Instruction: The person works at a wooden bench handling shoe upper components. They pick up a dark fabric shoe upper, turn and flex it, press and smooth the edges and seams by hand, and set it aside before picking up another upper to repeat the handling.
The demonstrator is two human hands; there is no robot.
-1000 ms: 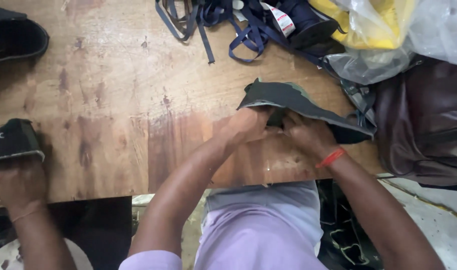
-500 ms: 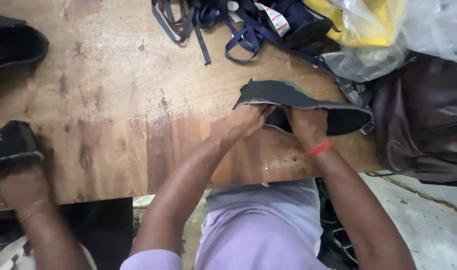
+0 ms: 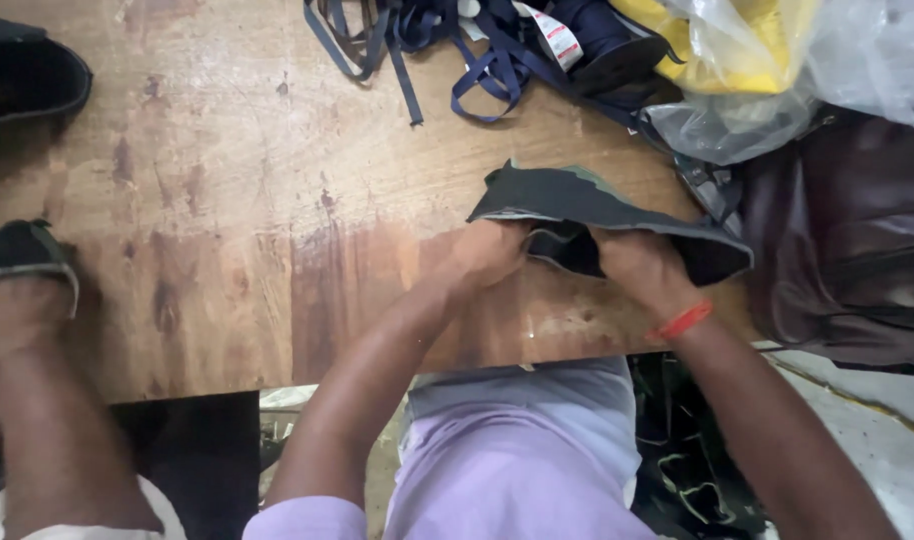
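Small shoe or bag-making workshop, worn stained wooden workbench (image 3: 227, 230), tangle of navy webbing straps (image 3: 457, 45), cut dark fabric piece (image 3: 597, 215), black shoe uppers (image 3: 22, 75) lying about, plastic bags of material (image 3: 757, 70), brown leather bag (image 3: 847, 240), co-worker's arm (image 3: 47, 400) alongside.

A wide stretch of the worn wooden table (image 3: 227, 200) lies open left of both hands, room enough to pass. Beyond them, a tangle of navy fabric straps (image 3: 447, 45) crowds the far edge. To the right, clear plastic bags over something yellow (image 3: 747, 70) and a dark brown leather bag (image 3: 847, 240) block the way (tightly packed). A co-worker's forearm (image 3: 27, 400) fills the near-left corner.
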